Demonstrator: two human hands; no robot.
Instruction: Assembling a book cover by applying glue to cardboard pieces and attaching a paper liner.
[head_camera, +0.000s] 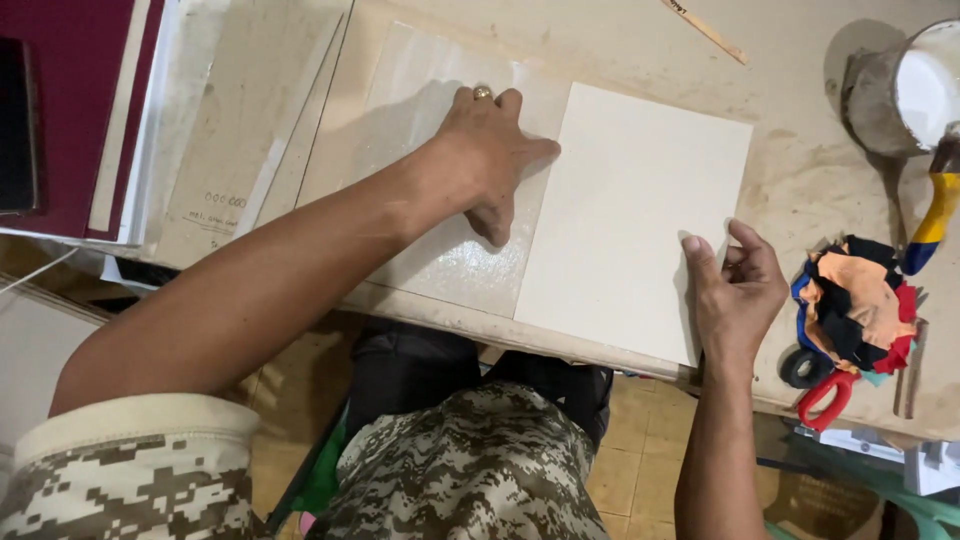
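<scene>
Head view of a worn, stained desk (800, 190). The left hand (490, 160) lies palm down on a glossy, glue-wet sheet (440, 260) that sits near the middle of the desk and reaches toward its near edge; the fingers are spread apart and pressed flat, the fingertips just touching the left edge of a white rectangular board (630, 220). A ring (483, 92) shows on one finger. The white board lies flat, overlapping the right side of the glossy sheet, with its near edge at the desk's near edge. The right hand (738, 290) holds the board at its right edge near the near-right corner: thumb on the top face, the other fingers curled close together beside and under the edge.

At the desk's right edge lies a bundle of coloured rags (855, 300), and just nearer the near edge a pair of red-handled scissors (828, 392). In the far right corner stands a metal pot of white glue (915, 95), with a yellow-and-blue brush handle (930, 225) leaning beside it. A thin wooden stick (705, 30) lies at the far edge. At the far left corner rests a stack of grey boards and dark red covers (190, 130)
</scene>
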